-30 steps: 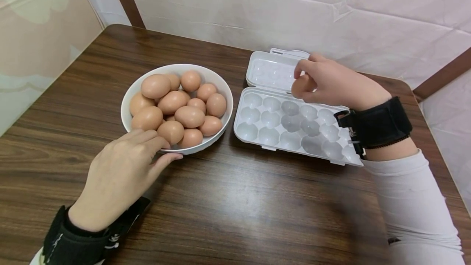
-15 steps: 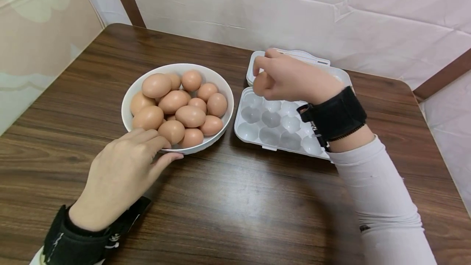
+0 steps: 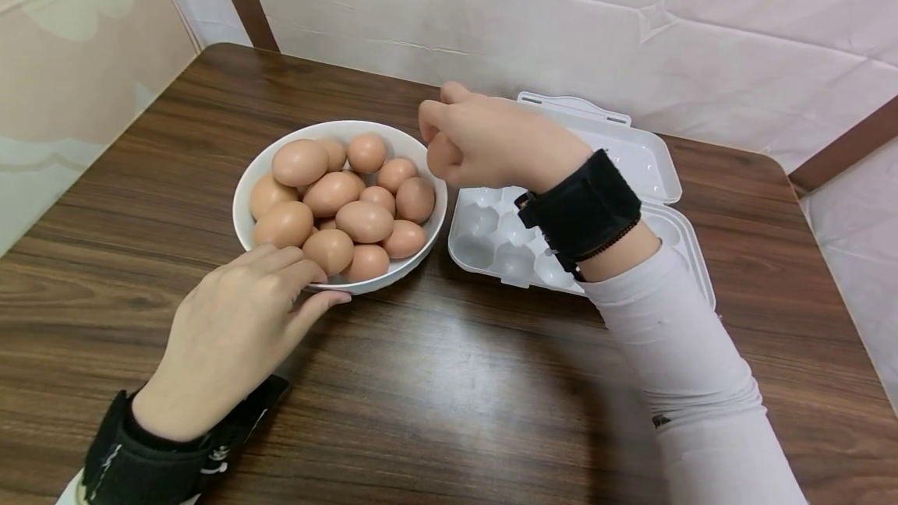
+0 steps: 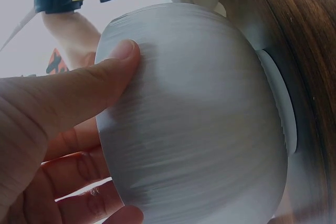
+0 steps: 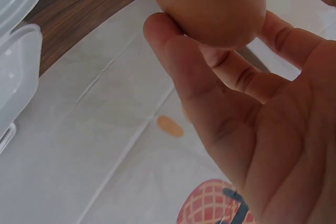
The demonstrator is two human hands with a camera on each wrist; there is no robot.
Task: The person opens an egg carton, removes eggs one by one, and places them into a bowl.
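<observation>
A white bowl [image 3: 245, 178] heaped with several brown eggs [image 3: 365, 222] stands left of centre on the table. My left hand [image 3: 235, 326] grips the bowl's near rim; the left wrist view shows the thumb [image 4: 113, 74] against the outer wall and the other fingers at the inner side. In my right hand [image 3: 501, 143] I hold a brown egg [image 5: 215, 6] between thumb and fingers, raised near the bowl's right rim. Beneath and beside that hand lies an egg box [image 3: 515, 262], its lid [image 3: 641, 158] laid back. The cups that show contain no eggs; my right arm hides others.
The dark wooden table [image 3: 393, 411] carries the bowl and the egg box side by side. A pale printed sheet [image 3: 533, 30] hangs behind the table's far edge, with another at the left.
My right hand has moved left with the egg, from over the right part of the egg box to near the bowl's rim. My left hand stays on the bowl.
</observation>
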